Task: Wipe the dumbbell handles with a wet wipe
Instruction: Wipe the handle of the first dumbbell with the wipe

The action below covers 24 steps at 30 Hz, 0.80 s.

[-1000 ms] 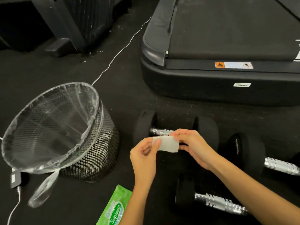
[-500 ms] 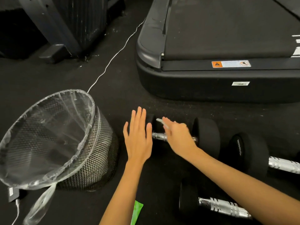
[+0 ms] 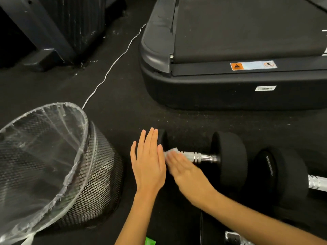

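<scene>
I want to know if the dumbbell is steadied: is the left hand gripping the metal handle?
No, the left hand lies flat with straight fingers on the dumbbell's left weight head, not on the handle.

A dark, speckled floor is carrying everything here. A black mesh bin with a clear liner is sitting on it at the near left, tilted. A thin white cable is running across it from behind the bin toward the far middle. A treadmill base is resting on it at the far right. One dumbbell is lying in the middle, a second dumbbell is lying just to its right, and part of a third dumbbell is showing at the near edge. A green packet is peeking in at the near edge. A dark machine foot is standing at the far left.
</scene>
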{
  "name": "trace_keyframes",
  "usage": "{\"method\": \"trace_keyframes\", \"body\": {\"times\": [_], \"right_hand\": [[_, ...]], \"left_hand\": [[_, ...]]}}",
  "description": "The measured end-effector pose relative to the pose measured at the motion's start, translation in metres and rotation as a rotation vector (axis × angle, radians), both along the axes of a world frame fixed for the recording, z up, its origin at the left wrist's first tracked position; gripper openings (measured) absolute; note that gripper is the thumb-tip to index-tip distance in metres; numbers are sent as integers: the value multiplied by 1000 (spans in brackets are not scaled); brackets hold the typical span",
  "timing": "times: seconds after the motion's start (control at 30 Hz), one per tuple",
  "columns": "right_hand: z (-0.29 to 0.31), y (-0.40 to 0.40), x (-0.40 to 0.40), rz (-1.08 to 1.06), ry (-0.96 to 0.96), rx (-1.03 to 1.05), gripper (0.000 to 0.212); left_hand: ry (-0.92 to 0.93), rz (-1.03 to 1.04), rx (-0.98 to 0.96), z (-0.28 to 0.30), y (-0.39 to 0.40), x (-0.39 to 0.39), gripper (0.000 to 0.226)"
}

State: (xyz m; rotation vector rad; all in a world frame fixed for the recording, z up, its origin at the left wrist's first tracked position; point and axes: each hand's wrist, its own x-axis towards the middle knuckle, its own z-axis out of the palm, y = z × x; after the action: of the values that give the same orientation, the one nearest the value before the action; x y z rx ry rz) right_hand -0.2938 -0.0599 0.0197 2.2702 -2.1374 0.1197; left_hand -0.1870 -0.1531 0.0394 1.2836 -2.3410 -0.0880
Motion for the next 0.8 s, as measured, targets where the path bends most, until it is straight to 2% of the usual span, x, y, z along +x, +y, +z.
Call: {"method": "trace_keyframes", "body": {"times": [0.2,0.3,0.37,0.43,0.53,0.6,0.7,0.8], "right_hand": [[-2,10,6,57,62,74,63],[-7,15,5,-6,55,81,62],[-7,14,4,-76,27,28,62],[3,2,2,-89,77,-88,61],[22,-16,-2,-79,71,-6,60],[17,-5,-1,-45,94,-36,62],[13,10,4,-105,163,-35,61],[20,-12,0,-99,37,-43,62]], "left_hand": [[33,10,-10,1,-1,-5,50],[47,10,-11,1,-2,-5,49],[66,13,-10,0,-2,-6,49],[75,20,-13,-1,-2,-6,48],[67,21,-16,-3,-1,-6,48],[71,18,-13,-4,0,-4,48],[79,9,-25,-4,1,-3,49],[70,11,-29,-5,1,-3,49]]}}
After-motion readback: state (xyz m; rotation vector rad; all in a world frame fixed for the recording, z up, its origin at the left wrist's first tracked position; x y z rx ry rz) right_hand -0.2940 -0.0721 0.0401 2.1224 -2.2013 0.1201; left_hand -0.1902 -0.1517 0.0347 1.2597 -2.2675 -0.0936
